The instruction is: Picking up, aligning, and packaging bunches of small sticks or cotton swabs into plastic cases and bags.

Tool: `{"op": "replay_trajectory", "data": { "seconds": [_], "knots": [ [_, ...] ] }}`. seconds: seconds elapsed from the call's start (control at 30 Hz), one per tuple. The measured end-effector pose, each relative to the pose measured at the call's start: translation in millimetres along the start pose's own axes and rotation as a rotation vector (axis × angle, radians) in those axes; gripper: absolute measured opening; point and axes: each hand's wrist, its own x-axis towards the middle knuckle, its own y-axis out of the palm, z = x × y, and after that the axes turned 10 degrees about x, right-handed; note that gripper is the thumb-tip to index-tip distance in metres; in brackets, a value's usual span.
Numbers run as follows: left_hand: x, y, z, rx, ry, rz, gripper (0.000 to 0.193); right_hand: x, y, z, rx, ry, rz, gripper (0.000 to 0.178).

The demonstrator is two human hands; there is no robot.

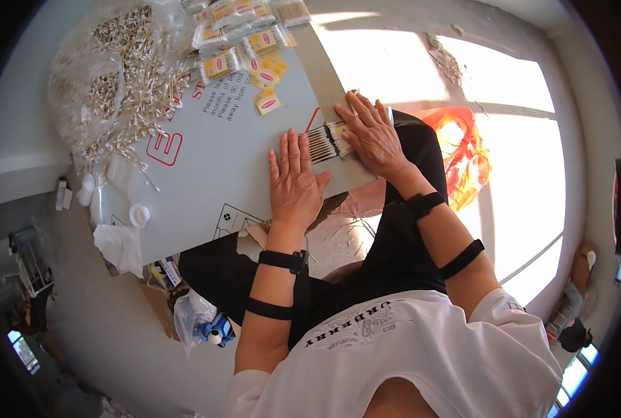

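Observation:
A row of cotton swabs [319, 145] lies side by side on the grey table near its right edge, between my two hands. My left hand [296, 184] rests flat with fingers stretched out, its fingertips against the left end of the row. Over the right end lies my right hand [374, 139], fingers extended and slightly apart. Partly under it is a yellow-and-white label card [339, 132] across the swabs; its far side is hidden. Several loose label cards [268, 102] lie farther up the table.
A large clear bag of loose cotton swabs [126, 76] spills over the table's left side. Packed swab bundles [220, 65] are piled at the far end. A small white round container [139, 216] and a tissue [119, 247] sit near the left corner. An orange plastic bag [463, 153] is at right.

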Motion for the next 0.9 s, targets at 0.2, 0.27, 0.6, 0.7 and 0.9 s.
{"op": "replay_trajectory", "data": {
  "seconds": [0.2,0.27,0.6,0.7,0.9],
  "knots": [
    [5,3,-10,-0.02,-0.002,-0.013,0.079,-1,-1,0,0.012,-0.017,0.001,0.049],
    [6,2,-10,-0.02,0.002,-0.015,0.08,0,-1,-1,0.015,-0.011,0.004,0.049],
    [5,3,-10,-0.002,-0.004,-0.014,0.081,-1,3,-8,0.123,-0.01,0.004,0.048],
    [5,5,-11,-0.003,-0.005,-0.021,0.081,0,3,-7,0.135,-0.012,0.003,0.048],
    [12,8,-24,-0.046,0.001,-0.042,0.079,1,3,-3,0.116,0.02,0.041,0.05]
  ]
}}
